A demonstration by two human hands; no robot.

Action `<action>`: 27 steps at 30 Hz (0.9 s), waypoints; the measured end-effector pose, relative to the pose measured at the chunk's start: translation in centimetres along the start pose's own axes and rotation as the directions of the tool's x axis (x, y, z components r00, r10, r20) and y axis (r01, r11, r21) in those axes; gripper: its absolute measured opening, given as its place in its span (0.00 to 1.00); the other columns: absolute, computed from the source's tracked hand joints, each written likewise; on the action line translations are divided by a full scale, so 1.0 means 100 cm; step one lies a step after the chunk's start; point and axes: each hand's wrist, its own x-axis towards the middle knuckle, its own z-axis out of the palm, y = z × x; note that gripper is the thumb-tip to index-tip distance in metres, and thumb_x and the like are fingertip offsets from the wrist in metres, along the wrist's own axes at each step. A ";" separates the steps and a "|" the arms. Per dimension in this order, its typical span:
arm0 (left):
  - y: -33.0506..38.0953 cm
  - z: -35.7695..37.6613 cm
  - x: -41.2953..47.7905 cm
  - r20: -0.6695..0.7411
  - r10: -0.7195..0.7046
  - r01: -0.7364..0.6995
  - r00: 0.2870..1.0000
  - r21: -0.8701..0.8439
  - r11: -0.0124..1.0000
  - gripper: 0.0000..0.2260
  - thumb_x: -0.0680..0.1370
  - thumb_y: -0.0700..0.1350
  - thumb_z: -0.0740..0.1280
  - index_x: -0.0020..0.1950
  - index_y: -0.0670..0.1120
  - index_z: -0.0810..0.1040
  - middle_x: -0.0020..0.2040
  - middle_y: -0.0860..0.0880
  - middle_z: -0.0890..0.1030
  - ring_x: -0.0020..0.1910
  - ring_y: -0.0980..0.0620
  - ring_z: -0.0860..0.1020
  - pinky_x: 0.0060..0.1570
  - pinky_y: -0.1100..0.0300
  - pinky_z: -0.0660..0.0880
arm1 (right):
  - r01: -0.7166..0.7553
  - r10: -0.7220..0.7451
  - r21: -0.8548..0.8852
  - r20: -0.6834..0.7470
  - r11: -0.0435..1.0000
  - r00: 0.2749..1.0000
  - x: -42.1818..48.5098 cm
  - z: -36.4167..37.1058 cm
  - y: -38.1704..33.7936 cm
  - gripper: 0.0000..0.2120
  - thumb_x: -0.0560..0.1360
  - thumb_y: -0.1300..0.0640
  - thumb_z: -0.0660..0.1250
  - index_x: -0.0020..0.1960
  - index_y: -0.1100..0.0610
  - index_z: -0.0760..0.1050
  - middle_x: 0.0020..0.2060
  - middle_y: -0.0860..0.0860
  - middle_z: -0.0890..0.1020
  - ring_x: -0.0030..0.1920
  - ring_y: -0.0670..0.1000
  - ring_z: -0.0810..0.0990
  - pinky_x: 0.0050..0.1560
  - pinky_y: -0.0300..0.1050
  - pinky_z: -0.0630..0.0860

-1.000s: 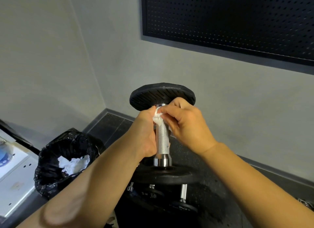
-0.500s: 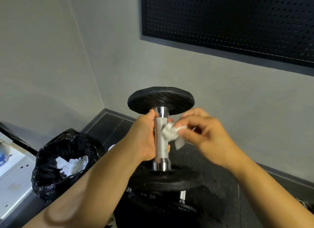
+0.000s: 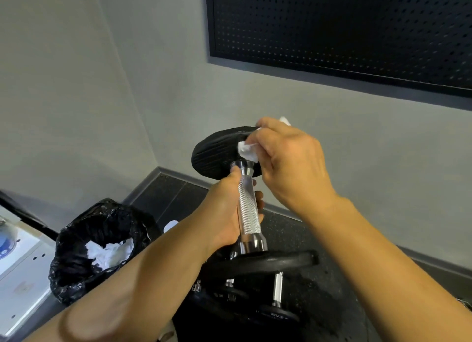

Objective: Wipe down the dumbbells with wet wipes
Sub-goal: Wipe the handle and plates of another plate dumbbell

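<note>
We find the left hand (image 3: 224,214) wrapped round the handle of the upright dumbbell (image 3: 249,209). The right hand (image 3: 291,163) pinches the wipe (image 3: 246,151) against its upper plate. In our judgement, sideways pressure there could lever it loose.

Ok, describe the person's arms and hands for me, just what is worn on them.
The left hand and right hand are bare: no gloves, and no ring on the visible fingers. The left forearm and right forearm show no sleeve, watch or wristband up to the frame's edge.
</note>
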 end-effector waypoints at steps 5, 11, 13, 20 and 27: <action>0.001 -0.004 0.008 -0.008 0.009 -0.008 1.000 0.028 1.000 0.27 0.80 0.64 0.51 0.55 0.42 0.75 0.42 0.45 0.76 0.46 0.50 0.76 0.49 0.52 0.71 | 0.022 -0.026 0.146 0.025 0.989 0.999 -0.008 -0.012 0.007 0.06 0.76 0.60 0.64 0.47 0.59 0.80 0.51 0.55 0.74 0.43 0.53 0.75 0.35 0.48 0.76; 0.000 -0.010 0.010 0.072 0.102 -0.099 0.992 -0.050 0.994 0.25 0.80 0.62 0.53 0.60 0.44 0.76 0.42 0.46 0.75 0.39 0.50 0.73 0.44 0.55 0.71 | -0.058 0.031 0.282 0.099 0.958 0.995 -0.038 0.006 0.008 0.12 0.76 0.54 0.61 0.50 0.59 0.81 0.42 0.51 0.71 0.39 0.48 0.72 0.35 0.38 0.71; 0.000 -0.008 0.007 0.087 0.131 -0.122 0.988 -0.107 0.987 0.22 0.80 0.60 0.55 0.59 0.44 0.76 0.43 0.45 0.78 0.42 0.50 0.76 0.48 0.55 0.73 | -0.137 0.102 0.356 0.117 0.924 0.988 -0.033 0.016 0.006 0.11 0.76 0.56 0.62 0.50 0.59 0.81 0.42 0.51 0.73 0.41 0.47 0.73 0.39 0.38 0.73; 0.010 -0.013 0.004 0.058 0.184 -0.182 0.981 -0.031 0.983 0.26 0.81 0.60 0.53 0.57 0.40 0.77 0.43 0.41 0.79 0.41 0.47 0.79 0.41 0.56 0.76 | -0.372 0.035 0.547 0.529 0.750 0.848 -0.055 0.006 0.002 0.09 0.72 0.67 0.70 0.48 0.56 0.83 0.45 0.49 0.76 0.46 0.47 0.77 0.48 0.38 0.76; 0.004 -0.016 0.006 0.033 0.180 -0.181 0.983 0.022 0.983 0.26 0.80 0.61 0.54 0.54 0.40 0.79 0.46 0.39 0.78 0.46 0.43 0.79 0.50 0.50 0.77 | -0.453 0.081 0.545 0.573 0.706 0.816 -0.059 0.009 0.000 0.10 0.71 0.67 0.71 0.48 0.56 0.84 0.42 0.45 0.76 0.42 0.42 0.77 0.45 0.36 0.76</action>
